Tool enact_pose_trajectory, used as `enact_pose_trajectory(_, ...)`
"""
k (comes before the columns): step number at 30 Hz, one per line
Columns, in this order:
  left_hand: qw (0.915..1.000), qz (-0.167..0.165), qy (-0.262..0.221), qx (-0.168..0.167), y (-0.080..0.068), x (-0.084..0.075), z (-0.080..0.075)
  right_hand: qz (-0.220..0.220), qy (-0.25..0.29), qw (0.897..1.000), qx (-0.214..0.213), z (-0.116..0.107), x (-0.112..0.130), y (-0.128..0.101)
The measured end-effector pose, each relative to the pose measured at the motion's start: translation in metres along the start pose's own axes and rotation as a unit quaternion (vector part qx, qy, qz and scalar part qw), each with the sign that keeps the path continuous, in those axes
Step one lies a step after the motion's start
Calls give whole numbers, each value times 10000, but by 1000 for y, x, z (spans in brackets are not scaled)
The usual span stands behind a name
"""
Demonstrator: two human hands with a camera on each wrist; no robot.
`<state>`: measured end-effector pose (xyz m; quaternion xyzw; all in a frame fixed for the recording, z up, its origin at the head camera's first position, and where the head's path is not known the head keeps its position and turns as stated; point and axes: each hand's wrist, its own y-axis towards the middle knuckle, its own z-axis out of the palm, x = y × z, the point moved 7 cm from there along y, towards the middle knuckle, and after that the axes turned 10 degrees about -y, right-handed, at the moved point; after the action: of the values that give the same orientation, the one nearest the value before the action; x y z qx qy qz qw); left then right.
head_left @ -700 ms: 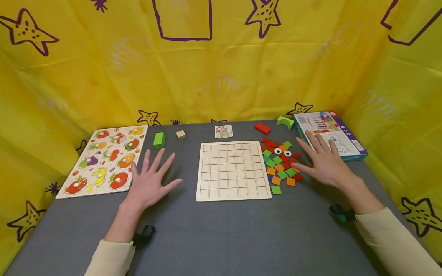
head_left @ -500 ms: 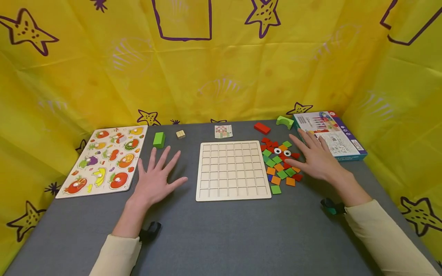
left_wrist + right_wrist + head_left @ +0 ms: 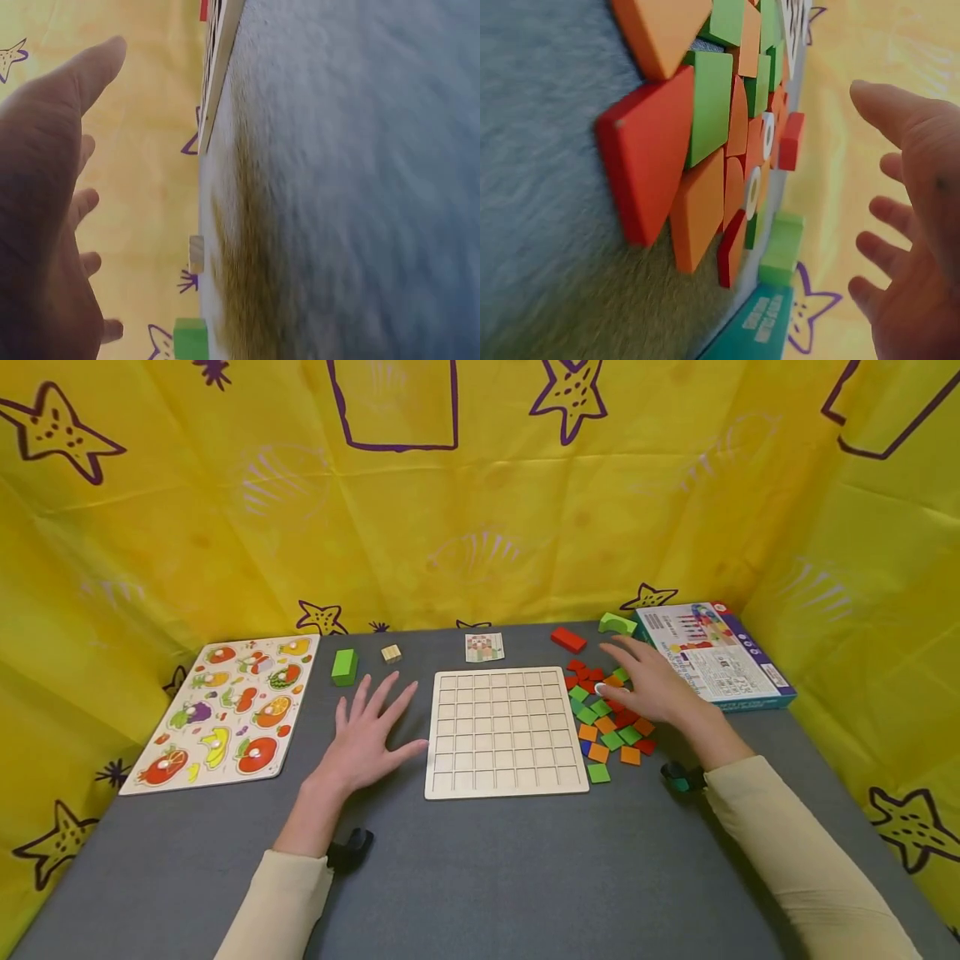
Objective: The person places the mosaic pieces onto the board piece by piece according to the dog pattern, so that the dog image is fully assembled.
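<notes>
A wooden grid board (image 3: 506,732) lies flat in the middle of the table. At its right edge spreads a pile of flat coloured tiles (image 3: 630,755), red, orange, green and one blue, with white ring pieces (image 3: 753,193) among them. My left hand (image 3: 363,752) hovers just left of the board, fingers spread, holding nothing. Over the right side of the pile hangs my right hand (image 3: 652,689), fingers loosely extended and nothing held; it hides part of the tiles. In the right wrist view, a red tile (image 3: 649,157) sits closest, apart from the fingers.
A fruit puzzle board (image 3: 243,710) lies at left. Along the back are a green block (image 3: 344,667), a small wooden block (image 3: 392,653), a picture card (image 3: 484,647), a red block (image 3: 568,639) and a green arch block (image 3: 617,624). A cardboard box (image 3: 720,664) lies at right.
My left hand has moved right, nearer the board. My right hand has shifted left and slightly up, from beside the box to above the tile pile. The objects stay put.
</notes>
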<state>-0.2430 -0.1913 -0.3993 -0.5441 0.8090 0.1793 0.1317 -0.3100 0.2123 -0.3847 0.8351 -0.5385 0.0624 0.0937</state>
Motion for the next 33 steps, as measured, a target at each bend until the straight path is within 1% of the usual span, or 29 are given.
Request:
enact_pose_trajectory(4,9993,223,-285,131,7,-4,8,-68,131,9998,93,7,-1,13)
enact_pose_trajectory(8,9972,399,-575,269,12,-3,16,-64,227,9995,228,14,-2,25)
enact_pose_trajectory(10,9960,461,-702,318,13,-1,19,-44,308,9991,285,17,-2,30)
enact_pose_trajectory(16,9913,509,-1091,538,13,8,27,-142,703,9964,447,26,0,42)
enact_pose_trajectory(19,9884,625,-1259,576,13,10,30,-120,786,9956,494,30,-1,48)
enact_pose_trajectory(22,9867,702,-1329,618,13,12,34,-39,824,9950,559,33,-1,53)
enact_pose_trajectory(25,9869,710,-1281,679,12,13,37,27,860,9947,571,33,0,59)
enact_pose_trajectory(30,9874,771,-1152,757,13,13,39,-26,850,9952,481,31,4,67)
enact_pose_trajectory(33,9872,787,-1121,823,14,12,40,-59,785,9957,497,32,4,68)
